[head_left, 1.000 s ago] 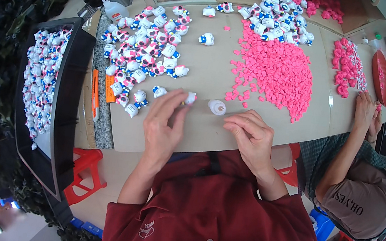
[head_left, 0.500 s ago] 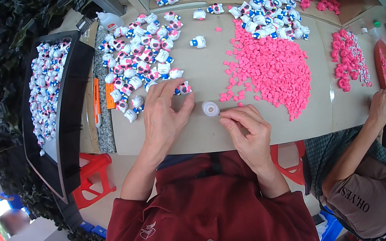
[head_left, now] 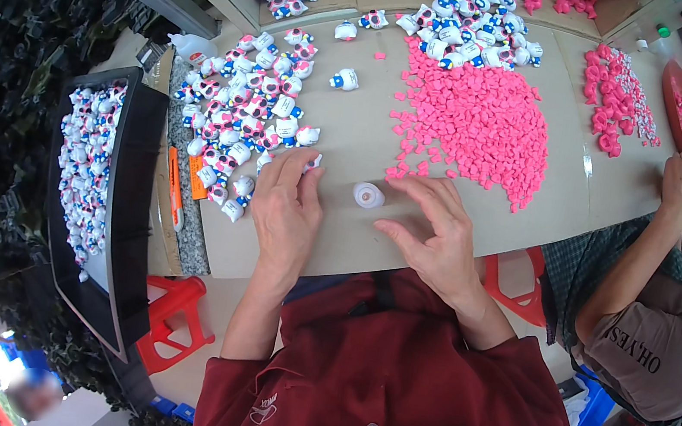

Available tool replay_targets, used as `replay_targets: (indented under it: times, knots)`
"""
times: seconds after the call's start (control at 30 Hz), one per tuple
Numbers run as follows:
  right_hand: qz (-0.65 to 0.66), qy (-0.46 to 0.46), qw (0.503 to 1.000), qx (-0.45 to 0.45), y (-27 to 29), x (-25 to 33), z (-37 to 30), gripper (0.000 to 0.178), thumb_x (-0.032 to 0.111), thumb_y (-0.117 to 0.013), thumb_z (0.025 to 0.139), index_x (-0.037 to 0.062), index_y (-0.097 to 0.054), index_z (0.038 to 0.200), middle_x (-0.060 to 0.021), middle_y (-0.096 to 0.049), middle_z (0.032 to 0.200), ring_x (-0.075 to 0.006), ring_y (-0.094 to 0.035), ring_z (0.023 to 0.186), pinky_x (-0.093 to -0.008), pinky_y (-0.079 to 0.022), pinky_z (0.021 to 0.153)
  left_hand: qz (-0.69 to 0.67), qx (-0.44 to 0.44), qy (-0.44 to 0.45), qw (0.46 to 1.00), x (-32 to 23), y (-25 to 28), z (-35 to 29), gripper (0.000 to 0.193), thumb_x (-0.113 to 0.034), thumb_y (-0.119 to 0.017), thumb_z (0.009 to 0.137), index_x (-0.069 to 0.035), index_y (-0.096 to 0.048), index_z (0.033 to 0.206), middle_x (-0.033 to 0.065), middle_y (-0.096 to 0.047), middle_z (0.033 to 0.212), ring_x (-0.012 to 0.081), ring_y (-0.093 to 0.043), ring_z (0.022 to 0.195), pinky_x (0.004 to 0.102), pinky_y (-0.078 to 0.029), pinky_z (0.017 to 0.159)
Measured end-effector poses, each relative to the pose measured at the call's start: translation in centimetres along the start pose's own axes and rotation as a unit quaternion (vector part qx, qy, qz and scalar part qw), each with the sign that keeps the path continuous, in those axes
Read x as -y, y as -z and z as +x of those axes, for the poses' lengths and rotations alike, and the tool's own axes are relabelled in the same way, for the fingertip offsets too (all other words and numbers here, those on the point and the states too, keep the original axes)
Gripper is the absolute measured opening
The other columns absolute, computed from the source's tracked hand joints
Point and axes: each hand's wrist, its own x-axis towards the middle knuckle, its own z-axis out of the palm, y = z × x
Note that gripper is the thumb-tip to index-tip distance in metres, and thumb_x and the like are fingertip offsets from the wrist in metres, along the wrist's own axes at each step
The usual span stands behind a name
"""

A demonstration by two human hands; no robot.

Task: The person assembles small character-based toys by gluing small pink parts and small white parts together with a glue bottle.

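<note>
My left hand [head_left: 287, 210] is closed on a small white figurine [head_left: 313, 164], only part of which shows past the fingertips. Beyond that hand lies a pile of white, blue and pink figurines [head_left: 256, 105]. My right hand [head_left: 435, 235] is open, thumb and fingers spread apart with nothing visible between them. Just left of its fingertips stands a small whitish round bottle [head_left: 368, 196], seen from above. Farther off, past my right hand, a broad heap of small pink pieces [head_left: 475, 127] spreads over the table [head_left: 336, 247].
A black bin [head_left: 128, 209] of figurines stands at the left. An orange utility knife [head_left: 175, 190] lies near the table's left edge. More figurines [head_left: 467, 26] sit at the back, and pink parts [head_left: 605, 102] at the right. Beside a red tray [head_left: 681, 108] rests a co-worker's hand [head_left: 678, 182].
My right thumb and fingers have parted from their pinch near the bottle. The left hand keeps the figurine, now more hidden by its fingers. The whole view has shifted slightly.
</note>
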Motion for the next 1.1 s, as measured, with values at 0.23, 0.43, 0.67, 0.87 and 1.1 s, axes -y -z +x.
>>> replay_targets:
  times: [0.23, 0.43, 0.67, 0.87, 1.1]
  knots:
    - [-0.053, 0.046, 0.997, 0.008, -2.4, -1.2, 0.4, 0.039, 0.008, -0.078, 0.065, 0.0026, -0.063, 0.1, -0.0088, -0.063, 0.098, -0.0253, -0.056, 0.086, -0.0344, -0.046, 0.076, 0.109, -0.023, -0.107, 0.988, 0.1, 1.2, 0.4, 0.028, 0.002, -0.06, 0.08, 0.0, -0.063, 0.108, 0.0169, -0.062, 0.109, 0.0313, -0.061, 0.086, 0.0366, -0.049, 0.076]
    - [-0.019, 0.067, 0.997, -0.036, -1.6, -0.9, 0.5, 0.035, 0.002, -0.073, 0.068, 0.0022, -0.063, 0.101, -0.0108, -0.063, 0.096, -0.0261, -0.056, 0.084, -0.0346, -0.046, 0.074, 0.085, -0.023, -0.142, 0.986, -1.8, 1.7, 6.5, 0.026, -0.004, -0.061, 0.079, -0.001, -0.064, 0.105, 0.0154, -0.063, 0.099, 0.0317, -0.059, 0.089, 0.038, -0.047, 0.078]
    - [0.06, 0.059, 0.993, -0.084, -2.4, -1.1, 0.0, 0.033, 0.001, -0.068, 0.073, -0.0002, -0.059, 0.104, -0.0148, -0.063, 0.102, -0.0254, -0.061, 0.086, -0.0315, -0.049, 0.076, 0.124, 0.154, -0.275, 0.941, -0.6, -2.0, 12.5, 0.028, -0.004, -0.064, 0.077, -0.001, -0.064, 0.105, 0.0151, -0.062, 0.1, 0.0331, -0.058, 0.09, 0.0379, -0.047, 0.08]
    - [0.199, 0.009, 0.972, -0.128, -1.8, -1.6, -1.2, 0.035, 0.008, -0.063, 0.085, -0.0044, -0.05, 0.115, -0.0157, -0.063, 0.105, -0.017, -0.062, 0.091, -0.0269, -0.048, 0.077, -0.333, 0.197, 0.013, 0.922, -2.9, 2.0, 5.9, 0.025, -0.001, -0.06, 0.085, 0.0, -0.062, 0.11, 0.0092, -0.06, 0.104, 0.019, -0.062, 0.093, 0.0276, -0.051, 0.077]
    - [0.171, -0.002, 0.984, -0.039, 0.7, -0.7, -2.1, 0.043, 0.015, -0.061, 0.089, -0.0037, -0.044, 0.123, -0.0155, -0.064, 0.099, -0.0138, -0.06, 0.088, -0.0254, -0.047, 0.076, -0.536, 0.219, 0.226, 0.783, -1.4, 1.9, -5.7, 0.033, 0.002, -0.059, 0.087, 0.002, -0.055, 0.12, 0.0099, -0.061, 0.109, 0.0162, -0.062, 0.095, 0.0274, -0.051, 0.082]
